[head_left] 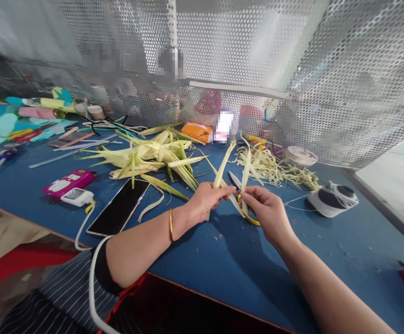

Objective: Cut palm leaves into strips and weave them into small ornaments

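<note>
One pale husk strip (224,166) stands between the left hand's (205,200) thumb and fingers, clamped together on it; the right hand's (265,206) fingertips pinch a second husk strip (246,166). Scissors (234,180) show between the strips.

No text, brand, number or sign can be read for certain. Seen from the middle of the view, the orange packet (197,132) at twelve o'clock bears printing too small to make out; the lit screen (224,124) at one o'clock is blurred into blocks; and toward nine o'clock, marks on the magenta device (68,182) and the white device's (77,197) little display are illegible.
</note>
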A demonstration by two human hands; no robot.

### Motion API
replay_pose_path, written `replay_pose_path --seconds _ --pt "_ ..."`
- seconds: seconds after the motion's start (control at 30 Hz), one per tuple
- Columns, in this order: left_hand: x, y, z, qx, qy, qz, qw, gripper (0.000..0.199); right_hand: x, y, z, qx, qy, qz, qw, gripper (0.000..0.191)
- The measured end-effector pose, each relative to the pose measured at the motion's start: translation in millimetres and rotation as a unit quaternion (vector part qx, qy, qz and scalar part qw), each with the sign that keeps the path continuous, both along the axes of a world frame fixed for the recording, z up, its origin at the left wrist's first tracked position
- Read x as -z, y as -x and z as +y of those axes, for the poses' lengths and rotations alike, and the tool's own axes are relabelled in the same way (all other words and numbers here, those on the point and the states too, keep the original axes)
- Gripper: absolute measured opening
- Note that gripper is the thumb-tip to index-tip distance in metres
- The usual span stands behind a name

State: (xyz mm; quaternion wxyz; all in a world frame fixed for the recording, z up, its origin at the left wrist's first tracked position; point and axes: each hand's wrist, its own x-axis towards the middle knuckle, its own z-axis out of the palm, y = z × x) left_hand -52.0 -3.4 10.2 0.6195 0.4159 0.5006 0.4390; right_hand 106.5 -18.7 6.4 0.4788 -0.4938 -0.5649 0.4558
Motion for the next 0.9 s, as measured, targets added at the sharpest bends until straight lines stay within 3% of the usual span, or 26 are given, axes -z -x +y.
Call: replay_pose_path --seconds 0.23,0.37,0.47,0.53,0.6,0.63,0.67,0.7,0.9 --pt "-0.4 -0.7 -0.8 0.013 0.000 0.000 1.000 0.018 -0.6 -8.0 6.1 0.037 -0.002 -0.021 0.999 0.033" --pt "-2.7 -0.5 -2.6 0.023 -0.002 -0.006 1.000 0.019 1.7 -33.5 28.8 0.167 -0.035 0.060 0.984 0.036" --pt "-5.7 -1.0 -4.9 0.023 -0.003 -0.008 1.000 0.018 2.6 -46.9 38.5 0.254 -0.079 -0.042 0.963 0.043" --pt "-7.4 -1.6 -5.9 0.015 -0.002 -0.007 1.000 0.018 2.0 -43.0 33.7 0.196 -0.084 -0.133 0.968 0.040" --pt "-8.1 -1.9 -5.7 -0.003 -0.007 -0.004 1.000 0.019 1.7 -29.6 21.5 0.008 -0.031 -0.144 0.989 0.040" --pt "-8.0 -1.9 -5.3 -0.012 -0.011 -0.004 1.000 0.019 2.1 -21.2 14.4 -0.087 0.004 -0.144 0.986 0.042" --pt "-7.6 -1.9 -4.7 -0.020 -0.015 -0.005 1.000 0.020 2.9 -12.9 7.6 -0.135 0.029 -0.136 0.981 0.043" --pt "-7.1 -1.7 -4.2 -0.025 -0.018 -0.008 0.999 0.020 4.1 -5.5 1.8 -0.153 0.041 -0.128 0.979 0.044" --pt "-2.4 -2.8 -4.9 0.019 -0.047 -0.063 0.997 0.032 15.2 12.7 -8.0 -0.096 0.050 -0.052 0.993 0.044"
